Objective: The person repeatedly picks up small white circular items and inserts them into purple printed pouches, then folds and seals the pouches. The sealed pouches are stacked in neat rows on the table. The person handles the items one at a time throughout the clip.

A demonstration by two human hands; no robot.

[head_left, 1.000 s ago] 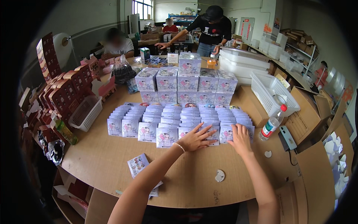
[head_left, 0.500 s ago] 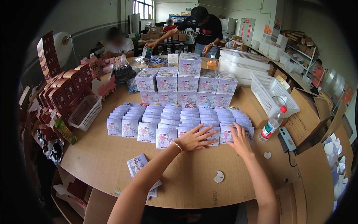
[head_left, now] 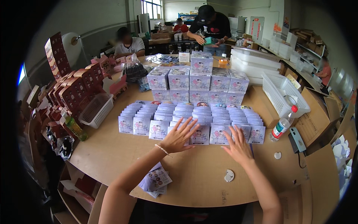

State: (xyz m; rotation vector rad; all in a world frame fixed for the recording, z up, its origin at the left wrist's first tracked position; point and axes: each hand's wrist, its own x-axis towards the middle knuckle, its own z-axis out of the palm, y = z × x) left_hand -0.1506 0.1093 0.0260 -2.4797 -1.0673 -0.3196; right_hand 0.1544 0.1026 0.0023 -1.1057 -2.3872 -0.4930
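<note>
One broad, smooth brown worktop (head_left: 201, 171) is covered across its middle by rows of flat, square lilac packets (head_left: 158, 130), overlapped like shingles. Behind them, glossy lilac cube-shaped boxes (head_left: 200, 82) are stacked in two tiers, topped by a single cube. To the right, an oblong basket (head_left: 274, 99) is seen, made of white plastic with slotted walls. A clear plastic bottle (head_left: 282, 125), closed with a red cap, is stood near the right end of the rows. Over the front packets the left hand (head_left: 179, 139) is held with its grip spread wide; the right hand (head_left: 238, 146) is held beside it, its fingers fanned and slightly bent. Whether the packets are touched cannot be told. Loose packets (head_left: 158, 179) are heaped beside the left forearm. Two flat white discs (head_left: 229, 175) are laid on the bare board. The left wrist is ringed by a thin, pale bracelet (head_left: 163, 150).
</note>
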